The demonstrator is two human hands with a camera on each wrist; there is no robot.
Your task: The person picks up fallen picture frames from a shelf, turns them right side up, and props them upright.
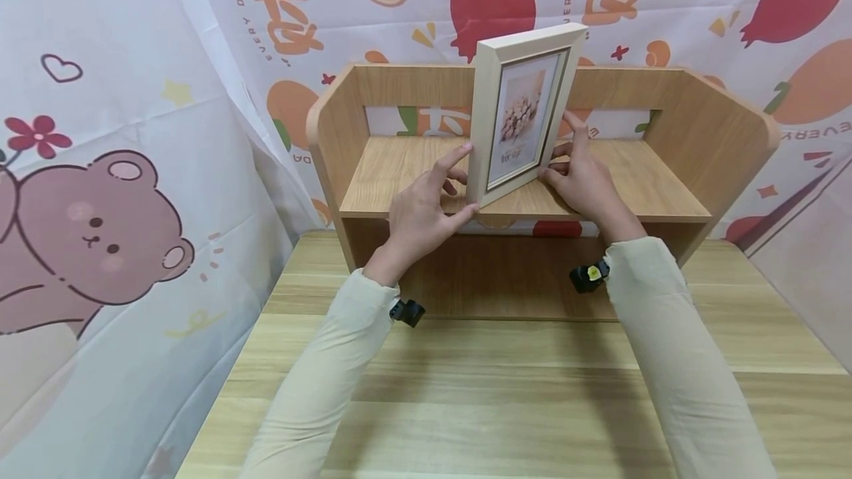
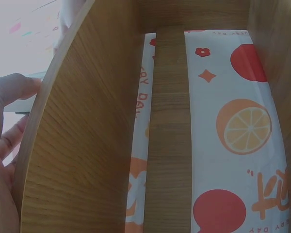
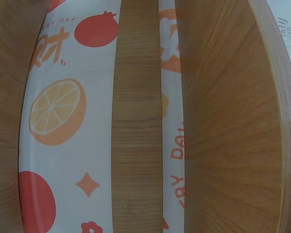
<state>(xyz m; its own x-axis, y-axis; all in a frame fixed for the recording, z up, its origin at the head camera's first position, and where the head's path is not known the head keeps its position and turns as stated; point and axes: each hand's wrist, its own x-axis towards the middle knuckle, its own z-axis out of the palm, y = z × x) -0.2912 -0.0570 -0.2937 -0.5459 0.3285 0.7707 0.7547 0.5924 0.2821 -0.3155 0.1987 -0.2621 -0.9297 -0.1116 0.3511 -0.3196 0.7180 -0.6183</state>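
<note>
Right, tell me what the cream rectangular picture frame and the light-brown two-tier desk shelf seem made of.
Cream rectangular picture frame: perhaps painted wood or plastic, smooth and fairly matte; its colour is even, with no clear grain.
Light-brown two-tier desk shelf: wood or wood-effect board, with a low sheen; streaky grain shows, though printed laminate could look alike.

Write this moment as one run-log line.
picture frame: roughly upright | left fingers: holding its left side | right fingers: holding its right side | place: at desktop shelf, contact unclear
</note>
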